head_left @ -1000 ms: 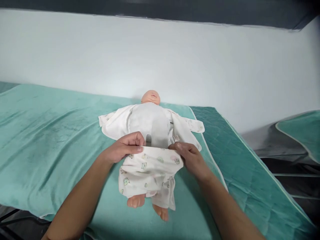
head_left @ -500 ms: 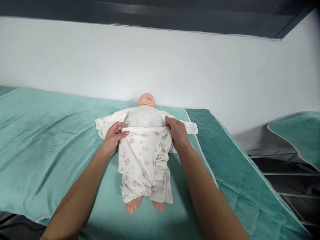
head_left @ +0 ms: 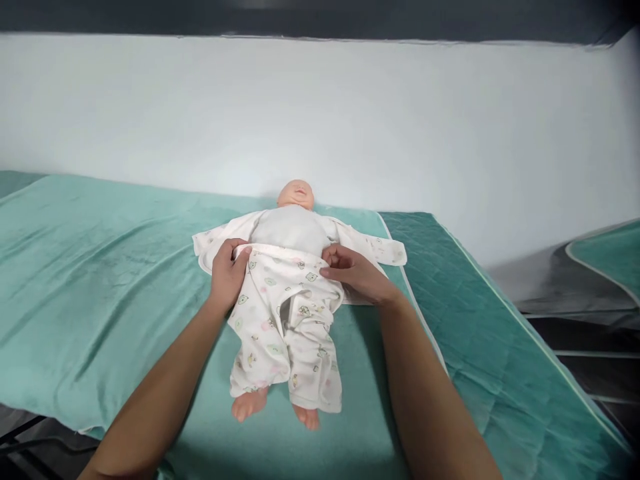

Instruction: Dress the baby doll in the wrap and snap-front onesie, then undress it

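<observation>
A white wall (head_left: 320, 113) rises behind quilted green bedding (head_left: 480, 327).

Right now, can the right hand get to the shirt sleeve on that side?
Probably yes: the sleeve lies just beyond the right hand, with nothing seen covering it. The hand's fingers are at the pants' waistband, though, so they'd likely have to leave that.

This looks like a sleeping room, whether home or dormitory cannot be told: a pale green plush blanket (head_left: 125, 280) lies over a darker green quilted cover (head_left: 480, 340) against a plain white wall (head_left: 320, 113), with thin grey metal slats (head_left: 595, 354) at right.
</observation>
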{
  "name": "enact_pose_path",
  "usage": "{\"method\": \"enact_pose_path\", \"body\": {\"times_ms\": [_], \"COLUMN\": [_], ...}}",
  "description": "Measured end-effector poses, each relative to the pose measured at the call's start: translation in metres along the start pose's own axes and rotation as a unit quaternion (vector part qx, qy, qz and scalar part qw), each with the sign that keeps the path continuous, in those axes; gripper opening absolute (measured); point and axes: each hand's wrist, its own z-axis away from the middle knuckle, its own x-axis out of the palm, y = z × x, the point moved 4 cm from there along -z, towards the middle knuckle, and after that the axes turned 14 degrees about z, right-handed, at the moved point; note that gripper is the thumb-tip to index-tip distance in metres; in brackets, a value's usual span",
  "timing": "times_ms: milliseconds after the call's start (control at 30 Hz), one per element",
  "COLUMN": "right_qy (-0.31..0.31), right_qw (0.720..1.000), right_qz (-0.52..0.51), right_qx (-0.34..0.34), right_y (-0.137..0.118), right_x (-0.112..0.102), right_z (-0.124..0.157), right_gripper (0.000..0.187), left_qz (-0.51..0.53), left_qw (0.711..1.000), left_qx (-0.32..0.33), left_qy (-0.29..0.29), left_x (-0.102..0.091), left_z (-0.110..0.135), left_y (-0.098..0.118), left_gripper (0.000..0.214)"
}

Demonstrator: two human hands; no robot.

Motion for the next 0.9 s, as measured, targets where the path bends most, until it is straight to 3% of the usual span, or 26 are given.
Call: {"method": "enact_pose_path", "body": {"times_ms": [67, 133, 300, 433, 633, 800, 900], "right_qy": [-0.019, 0.01, 0.217, 0.287, 0.204, 0.059, 0.02], "right_qw": [0.999, 0.998, 0.974, 0.954, 0.975, 0.998, 1.0], "right_qz": [0.03, 0.061, 0.065, 0.078, 0.089, -0.005, 0.003], "right_qx": [0.0, -0.003, -0.027, -0.031, -0.002, 0.023, 0.012], "right_y": [0.0, 0.001, -0.001, 0.0, 0.013, 0.009, 0.003], "right_x": [-0.004, -0.007, -0.006, 0.012, 0.013, 0.005, 0.001], "right_z": [0.003, 0.004, 0.001, -0.006, -0.012, -0.002, 0.003], "right_gripper": [0.035, 0.032, 0.026, 0.023, 0.027, 0.029, 0.029], "left_qz": [-0.008, -0.006, 0.037, 0.043, 0.054, 0.143, 0.17], "left_qw": [1.0, 0.999, 0.992, 0.994, 0.99, 0.971, 0.949], "left_qx": [0.001, 0.001, -0.003, -0.044, -0.111, -0.168, -0.235], "left_qy": [0.011, 0.042, 0.118, 0.086, -0.065, -0.091, -0.125], "left_x": [-0.002, -0.005, -0.014, -0.012, 0.006, 0.006, 0.004], "left_z": [-0.002, -0.004, -0.007, -0.014, -0.017, -0.015, -0.019], "left_y": [0.0, -0.002, -0.012, -0.021, -0.021, -0.016, -0.018], "left_gripper": [0.019, 0.016, 0.015, 0.016, 0.016, 0.014, 0.017]}}
